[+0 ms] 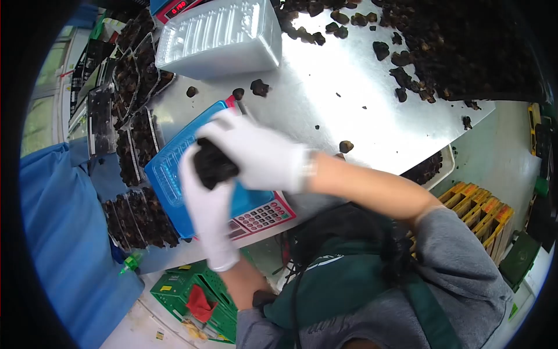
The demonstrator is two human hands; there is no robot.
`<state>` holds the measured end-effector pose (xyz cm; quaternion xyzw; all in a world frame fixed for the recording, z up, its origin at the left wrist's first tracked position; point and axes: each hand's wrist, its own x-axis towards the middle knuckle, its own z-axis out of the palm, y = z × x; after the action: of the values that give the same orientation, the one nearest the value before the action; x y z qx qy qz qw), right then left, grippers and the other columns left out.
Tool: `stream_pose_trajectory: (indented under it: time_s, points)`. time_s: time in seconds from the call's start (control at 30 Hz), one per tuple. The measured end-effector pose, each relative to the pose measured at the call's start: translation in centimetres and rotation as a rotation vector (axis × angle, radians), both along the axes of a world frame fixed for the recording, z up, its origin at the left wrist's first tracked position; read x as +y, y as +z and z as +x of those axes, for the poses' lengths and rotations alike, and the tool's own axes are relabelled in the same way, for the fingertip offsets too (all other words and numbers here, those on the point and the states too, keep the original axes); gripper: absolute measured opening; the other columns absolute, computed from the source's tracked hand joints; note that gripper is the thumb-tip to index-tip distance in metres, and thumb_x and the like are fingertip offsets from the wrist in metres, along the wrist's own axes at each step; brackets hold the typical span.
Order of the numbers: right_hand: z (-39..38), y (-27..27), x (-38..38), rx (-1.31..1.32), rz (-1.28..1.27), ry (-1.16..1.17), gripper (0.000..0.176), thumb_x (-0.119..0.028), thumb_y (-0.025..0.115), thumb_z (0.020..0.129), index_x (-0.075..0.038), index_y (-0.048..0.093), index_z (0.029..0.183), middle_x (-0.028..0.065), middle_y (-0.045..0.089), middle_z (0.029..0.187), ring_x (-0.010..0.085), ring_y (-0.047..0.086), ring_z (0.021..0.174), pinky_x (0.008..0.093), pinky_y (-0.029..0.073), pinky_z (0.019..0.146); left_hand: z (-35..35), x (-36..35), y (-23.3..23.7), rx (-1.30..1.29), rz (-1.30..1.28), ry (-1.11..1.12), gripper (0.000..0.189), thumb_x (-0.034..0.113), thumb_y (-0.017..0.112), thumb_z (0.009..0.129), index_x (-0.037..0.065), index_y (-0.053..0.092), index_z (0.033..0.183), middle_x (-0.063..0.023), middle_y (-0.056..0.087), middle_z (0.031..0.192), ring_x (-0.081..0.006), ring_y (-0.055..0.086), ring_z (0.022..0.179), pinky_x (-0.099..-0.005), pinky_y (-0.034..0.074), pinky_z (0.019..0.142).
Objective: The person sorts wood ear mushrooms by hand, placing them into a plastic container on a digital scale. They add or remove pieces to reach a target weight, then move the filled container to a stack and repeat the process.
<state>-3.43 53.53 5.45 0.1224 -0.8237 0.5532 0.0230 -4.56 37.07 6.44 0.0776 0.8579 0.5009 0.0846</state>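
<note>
My white-gloved left hand [206,200] and white-gloved right hand [256,148] come together around a handful of dark lumps [214,166]. My left fingers curl round its left side, while the right hand closes over it from above; slight motion blurs the fingertips. Below them lies the blue pan [253,200] of a weighing scale with a red-edged keypad [264,216]. A clear ridged plastic tray [173,168] appears to rest on the pan's left part, partly hidden by my hands.
Upside-down clear trays [218,43] are stacked near another scale's red display [177,8]. Filled trays [136,218] line the left side. A large heap of dark lumps [465,46] covers the table's far right. Green crates [183,291] and yellow crates [479,215] stand below.
</note>
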Motion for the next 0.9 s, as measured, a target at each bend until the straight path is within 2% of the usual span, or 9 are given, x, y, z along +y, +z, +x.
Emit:
stream_pose_trajectory:
  time_s: [0.07, 0.2, 0.33, 0.4, 0.43, 0.57, 0.67, 0.77, 0.9]
  points:
    - [-2.9, -1.4, -5.0, 0.050, 0.060, -0.044, 0.055, -0.001, 0.070, 0.069, -0.006, 0.048, 0.119, 0.0194, 0.046, 0.123, 0.0410, 0.053, 0.109, 0.0448, 0.051, 0.089, -2.8, -4.4, -0.1, -0.123, 0.040, 0.082, 0.065, -0.008, 0.066, 0.071, 0.003, 0.049, 0.132, -0.0100, 0.055, 0.124, -0.0214, 0.057, 0.112, -0.0334, 0.046, 0.098]
    - [-5.2, -2.7, -8.8, -0.021, 0.594, 0.061, 0.068, -0.027, 0.078, 0.070, -0.009, 0.050, 0.129, 0.0190, 0.046, 0.132, 0.0385, 0.055, 0.108, 0.0421, 0.050, 0.086, -6.2, -9.7, -3.3, 0.181, -0.587, -0.189, 0.071, -0.007, 0.067, 0.067, 0.005, 0.049, 0.134, -0.0139, 0.047, 0.127, -0.0306, 0.048, 0.120, -0.0391, 0.036, 0.108]
    - [-3.3, -3.0, -4.6, 0.165, 0.243, -0.082, 0.068, -0.037, 0.073, 0.075, -0.015, 0.052, 0.135, 0.0210, 0.044, 0.141, 0.0411, 0.054, 0.111, 0.0450, 0.045, 0.095, -4.9, -10.3, -2.6, 0.189, -0.469, -0.165, 0.083, -0.006, 0.066, 0.068, 0.011, 0.041, 0.145, -0.0161, 0.041, 0.138, -0.0336, 0.037, 0.133, -0.0423, 0.027, 0.115]
    - [-4.0, -5.9, -1.5, 0.423, -0.054, -0.374, 0.027, -0.021, 0.065, 0.079, -0.012, 0.065, 0.105, 0.0108, 0.064, 0.102, 0.0321, 0.060, 0.097, 0.0435, 0.049, 0.084, -3.9, -10.2, -1.9, 0.203, -0.513, -0.156, 0.086, -0.005, 0.065, 0.070, 0.012, 0.037, 0.148, -0.0151, 0.036, 0.147, -0.0312, 0.032, 0.139, -0.0416, 0.025, 0.116]
    - [-4.2, -8.3, 0.2, 0.346, -0.051, -0.522, 0.017, -0.016, 0.061, 0.080, -0.013, 0.067, 0.096, 0.0078, 0.065, 0.095, 0.0305, 0.061, 0.092, 0.0424, 0.050, 0.083, -3.4, -10.1, -1.8, 0.225, -0.487, -0.129, 0.085, -0.005, 0.065, 0.070, 0.012, 0.037, 0.148, -0.0134, 0.036, 0.148, -0.0296, 0.032, 0.140, -0.0406, 0.025, 0.117]
    - [-5.9, -17.3, 4.1, 0.270, 0.561, -0.591, 0.027, -0.012, 0.063, 0.078, -0.010, 0.067, 0.104, 0.0122, 0.065, 0.103, 0.0316, 0.058, 0.103, 0.0398, 0.047, 0.092, -1.9, -9.7, -1.7, 0.259, -0.388, -0.022, 0.077, -0.005, 0.063, 0.074, 0.011, 0.040, 0.146, -0.0130, 0.036, 0.149, -0.0285, 0.032, 0.140, -0.0412, 0.025, 0.116]
    - [-5.8, -16.3, 8.1, 0.116, 0.298, -0.321, 0.030, -0.010, 0.062, 0.079, -0.009, 0.066, 0.109, 0.0137, 0.067, 0.102, 0.0311, 0.061, 0.098, 0.0384, 0.048, 0.092, -0.1, -8.6, -0.7, 0.226, -0.277, 0.063, 0.070, -0.010, 0.058, 0.078, 0.009, 0.043, 0.144, -0.0102, 0.038, 0.148, -0.0250, 0.037, 0.137, -0.0418, 0.029, 0.114]
    - [-0.3, -11.9, 11.2, -0.125, -0.259, -0.387, 0.025, -0.005, 0.052, 0.089, -0.003, 0.061, 0.112, 0.0062, 0.065, 0.102, 0.0128, 0.060, 0.080, 0.0287, 0.048, 0.081, 1.7, -9.3, -0.5, 0.216, -0.194, 0.137, 0.063, -0.008, 0.055, 0.083, 0.008, 0.045, 0.143, -0.0100, 0.041, 0.146, -0.0241, 0.040, 0.135, -0.0432, 0.032, 0.113]
    - [9.2, -9.4, 14.3, -0.746, -0.105, -0.445, 0.018, -0.010, 0.056, 0.088, -0.003, 0.058, 0.105, 0.0082, 0.060, 0.099, 0.0124, 0.061, 0.079, 0.0299, 0.051, 0.083, 3.9, -11.0, -1.5, 0.120, -0.126, 0.241, 0.057, -0.004, 0.056, 0.085, 0.005, 0.047, 0.141, -0.0110, 0.046, 0.143, -0.0260, 0.045, 0.131, -0.0421, 0.035, 0.111]
